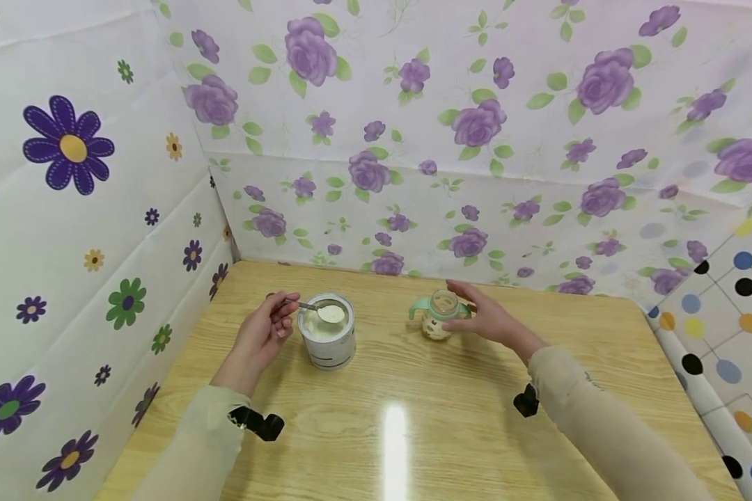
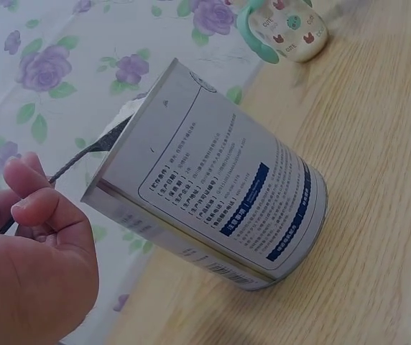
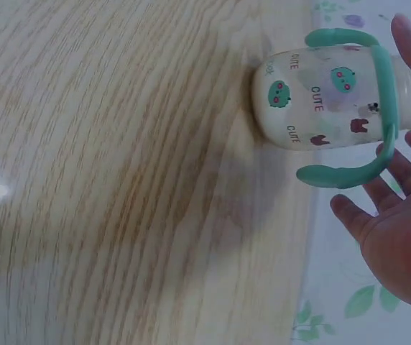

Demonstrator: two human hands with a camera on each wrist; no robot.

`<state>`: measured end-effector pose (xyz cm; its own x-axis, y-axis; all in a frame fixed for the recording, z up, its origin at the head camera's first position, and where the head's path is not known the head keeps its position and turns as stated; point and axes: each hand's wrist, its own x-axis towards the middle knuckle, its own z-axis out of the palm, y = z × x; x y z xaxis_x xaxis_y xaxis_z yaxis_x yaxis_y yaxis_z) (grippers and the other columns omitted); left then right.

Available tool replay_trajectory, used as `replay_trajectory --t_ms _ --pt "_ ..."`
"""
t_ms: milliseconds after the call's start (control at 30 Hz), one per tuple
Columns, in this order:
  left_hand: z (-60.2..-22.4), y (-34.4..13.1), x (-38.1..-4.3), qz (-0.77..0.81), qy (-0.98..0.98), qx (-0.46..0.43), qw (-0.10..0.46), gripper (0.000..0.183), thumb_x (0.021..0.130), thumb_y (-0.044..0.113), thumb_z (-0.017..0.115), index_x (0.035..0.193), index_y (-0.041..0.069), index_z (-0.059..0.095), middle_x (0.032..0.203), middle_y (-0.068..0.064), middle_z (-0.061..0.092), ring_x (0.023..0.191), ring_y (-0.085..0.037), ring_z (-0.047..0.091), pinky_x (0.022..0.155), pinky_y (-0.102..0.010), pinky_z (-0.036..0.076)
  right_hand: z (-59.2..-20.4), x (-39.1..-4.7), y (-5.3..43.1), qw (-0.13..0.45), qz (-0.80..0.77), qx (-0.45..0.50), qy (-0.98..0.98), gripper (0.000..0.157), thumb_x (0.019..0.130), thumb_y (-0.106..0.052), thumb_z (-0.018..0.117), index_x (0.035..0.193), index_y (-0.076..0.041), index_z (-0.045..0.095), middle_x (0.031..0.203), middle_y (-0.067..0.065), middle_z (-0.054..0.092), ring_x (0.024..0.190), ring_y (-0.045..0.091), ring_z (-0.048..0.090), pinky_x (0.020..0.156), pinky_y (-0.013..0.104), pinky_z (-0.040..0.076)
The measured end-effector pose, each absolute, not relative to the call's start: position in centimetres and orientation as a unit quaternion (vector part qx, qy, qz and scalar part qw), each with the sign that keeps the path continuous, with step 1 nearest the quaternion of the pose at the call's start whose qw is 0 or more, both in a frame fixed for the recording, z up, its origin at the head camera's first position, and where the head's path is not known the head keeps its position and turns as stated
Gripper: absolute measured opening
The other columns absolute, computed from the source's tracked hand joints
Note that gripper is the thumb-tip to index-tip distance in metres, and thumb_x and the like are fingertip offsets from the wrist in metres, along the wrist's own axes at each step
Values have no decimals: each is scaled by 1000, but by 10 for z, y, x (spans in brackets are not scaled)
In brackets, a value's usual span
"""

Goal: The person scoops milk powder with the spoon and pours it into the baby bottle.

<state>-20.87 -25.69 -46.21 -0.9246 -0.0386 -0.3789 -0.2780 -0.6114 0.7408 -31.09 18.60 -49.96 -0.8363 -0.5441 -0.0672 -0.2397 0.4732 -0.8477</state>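
Note:
My left hand [image 1: 258, 342] pinches the handle of a metal spoon [image 1: 306, 305], whose bowl carries a heap of white powder [image 1: 331, 314]. That bowl is over the open mouth of a light-coloured can [image 1: 331, 353], with more pale powder inside. In the left wrist view the dark spoon handle [image 2: 80, 155] runs across the can's rim. To the right stands a clear baby bottle [image 3: 302, 97] with a green two-handled collar [image 3: 385, 108] and printed figures; its top is uncapped. My right hand [image 1: 494, 321] reaches around the bottle's neck from the right, fingers spread and thumb apart.
Both things stand upright on a wood-grain table [image 1: 326, 431], toward its back edge. Behind it hangs a cloth with purple roses [image 1: 476, 125]; another flowered cloth [image 1: 69, 278] lines the left side. A dotted cloth [image 1: 727, 334] is on the right.

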Motion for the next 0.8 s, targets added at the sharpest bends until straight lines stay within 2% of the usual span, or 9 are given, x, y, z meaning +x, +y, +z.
replay_trajectory --t_ms 133,233,433,667,800 --pt "-461 -256 -208 883 424 -190 65 38 117 26 48 97 10 77 78 3 73 59 -6 51 50 -15 34 -504 -312 184 167 -465 -231 838 96 92 -36 87 169 -24 31 174 9 28 161 40 23 125 67 26" --pt "-459 -256 -207 888 411 -198 62 36 116 26 49 99 9 75 79 3 72 59 -6 51 50 -15 34 -508 -313 181 165 -461 -222 843 93 91 -38 88 168 -27 35 171 10 35 156 41 33 122 67 32" --pt "-449 -248 -208 902 379 -197 60 35 116 25 51 98 8 76 81 2 71 59 -5 49 49 -15 33 -512 -313 177 169 -462 -214 844 91 92 -35 88 166 -21 38 155 16 53 140 38 53 113 63 42" --pt "-430 -228 -216 920 336 -191 57 37 116 23 51 94 5 75 79 1 71 55 -6 49 46 -14 31 -515 -313 175 171 -482 -211 833 86 94 -29 86 165 -13 39 152 20 54 138 41 53 112 63 43" --pt "-423 -211 -223 924 330 -184 55 35 115 21 51 95 5 74 79 1 71 56 -5 48 46 -13 31 -516 -312 173 173 -487 -209 830 87 94 -30 86 165 -13 39 153 22 53 138 42 53 112 64 43"
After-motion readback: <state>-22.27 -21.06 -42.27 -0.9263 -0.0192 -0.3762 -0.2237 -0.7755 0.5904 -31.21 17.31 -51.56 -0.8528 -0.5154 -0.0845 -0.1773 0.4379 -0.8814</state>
